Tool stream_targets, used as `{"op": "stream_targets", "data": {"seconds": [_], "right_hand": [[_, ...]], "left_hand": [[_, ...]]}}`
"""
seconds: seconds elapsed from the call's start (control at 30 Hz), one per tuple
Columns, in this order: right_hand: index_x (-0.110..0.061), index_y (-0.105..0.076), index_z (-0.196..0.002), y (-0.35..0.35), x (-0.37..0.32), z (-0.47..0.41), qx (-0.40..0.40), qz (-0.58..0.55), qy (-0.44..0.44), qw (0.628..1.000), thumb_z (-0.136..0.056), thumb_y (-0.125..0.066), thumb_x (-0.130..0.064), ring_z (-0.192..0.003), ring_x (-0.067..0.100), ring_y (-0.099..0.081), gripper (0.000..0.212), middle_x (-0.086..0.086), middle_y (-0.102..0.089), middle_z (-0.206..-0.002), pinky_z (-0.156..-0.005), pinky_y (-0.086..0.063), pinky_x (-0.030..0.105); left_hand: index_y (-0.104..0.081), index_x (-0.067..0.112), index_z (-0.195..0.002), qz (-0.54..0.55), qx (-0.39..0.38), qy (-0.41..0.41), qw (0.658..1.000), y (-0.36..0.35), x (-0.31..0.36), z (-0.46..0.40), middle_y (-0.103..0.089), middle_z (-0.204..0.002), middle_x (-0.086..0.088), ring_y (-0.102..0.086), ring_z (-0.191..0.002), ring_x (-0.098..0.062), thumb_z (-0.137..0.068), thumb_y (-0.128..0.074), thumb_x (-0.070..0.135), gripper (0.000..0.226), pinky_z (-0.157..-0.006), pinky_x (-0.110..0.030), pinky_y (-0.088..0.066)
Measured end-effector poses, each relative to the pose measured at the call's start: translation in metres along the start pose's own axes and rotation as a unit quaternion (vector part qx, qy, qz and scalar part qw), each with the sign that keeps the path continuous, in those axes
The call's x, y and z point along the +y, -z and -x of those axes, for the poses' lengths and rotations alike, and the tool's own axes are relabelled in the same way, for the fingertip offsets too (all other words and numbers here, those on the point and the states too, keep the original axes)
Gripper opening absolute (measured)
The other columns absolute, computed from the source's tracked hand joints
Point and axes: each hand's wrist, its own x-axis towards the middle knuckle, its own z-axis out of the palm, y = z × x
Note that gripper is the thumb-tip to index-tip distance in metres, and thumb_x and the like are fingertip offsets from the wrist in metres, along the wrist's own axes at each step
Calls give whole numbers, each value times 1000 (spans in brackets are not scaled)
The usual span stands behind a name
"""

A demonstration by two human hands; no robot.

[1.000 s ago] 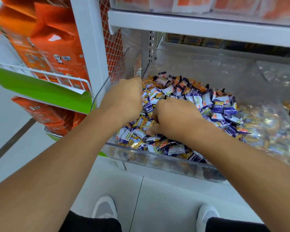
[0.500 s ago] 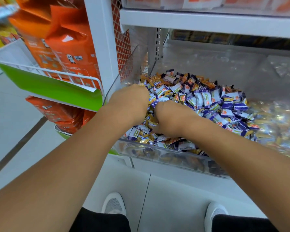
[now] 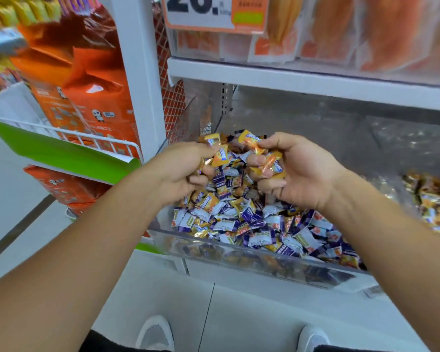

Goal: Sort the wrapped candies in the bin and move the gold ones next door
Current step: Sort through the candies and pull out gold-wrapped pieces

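You are looking at a bright, evenly lit scene with flat white light and only soft shadows under the shelf (image 3: 315, 82). Your wide lens bends straight lines toward the edges, and the orange bags (image 3: 86, 80) at upper left and packets behind the price sign (image 3: 208, 11) smear with motion blur. Glare clouds the clear bin (image 3: 252, 257) wall at right.

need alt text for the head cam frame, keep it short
Both hands are raised over a clear bin of mixed purple and gold wrapped candies, the left hand and the right hand each gripping a bunch of gold candies. Orange snack bags hang on the rack to the left.
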Motion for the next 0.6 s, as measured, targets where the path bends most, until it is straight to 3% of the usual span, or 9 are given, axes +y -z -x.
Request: {"op": "stream_targets", "data": {"seconds": [0.07, 0.23, 0.33, 0.43, 0.53, 0.6], "right_hand": [[-17, -39, -96, -1, -3, 3, 26, 0, 21, 999, -88, -43, -16, -56, 9, -20, 9, -2, -37, -65, -40, -12, 18], [-15, -41, -90, -2, -16, 44, 86, 133, 34, 987, -92, -42, -14, -48, 9, -24, 2, 1, -38, -61, -31, -17, 16], [-15, -46, -84, 7, -23, 103, 120, 190, 63, 972, -91, -43, -12, -45, 11, -24, 9, 3, -38, -60, -28, -18, 15], [-15, -48, -81, 31, -25, 162, 220, 205, 83, 950, -89, -45, -11, -43, 11, -22, 10, 4, -40, -57, -29, -17, 13], [-14, -49, -79, 72, -23, 196, 367, 238, 77, 896, -89, -48, -12, -40, 11, -26, 10, 5, -45, -55, -34, -17, 15], [-13, -52, -80, 96, -23, 208, 413, 232, 71, 878, -90, -49, -13, -42, 12, -26, 10, 5, -47, -56, -35, -18, 17]], "left_hand": [[-56, 11, -98, 68, -34, 16, 997, -7, 2, 4, -44, -70, 1, -38, -44, -4, -97, -60, 13, 5, -34, -13, -21], [-57, 11, -91, -28, -101, -40, 994, -42, -4, 15, -48, -75, -1, -38, -44, -5, -95, -62, 12, 6, -32, -14, -20], [-56, 14, -87, -94, -145, -95, 980, -70, -7, 24, -50, -72, 1, -36, -43, -7, -92, -66, 15, 11, -32, -15, -19], [-61, 18, -91, -172, -195, -143, 955, -104, -6, 39, -52, -67, 4, -37, -44, -9, -91, -69, 21, 8, -36, -15, -24], [-64, 20, -90, -223, -220, -174, 934, -148, -4, 53, -55, -65, 4, -39, -44, -9, -92, -69, 19, 5, -39, -15, -28], [-67, 19, -92, -271, -221, -209, 913, -183, -2, 55, -58, -65, 8, -41, -44, -8, -92, -69, 17, 3, -42, -17, -30]]}}
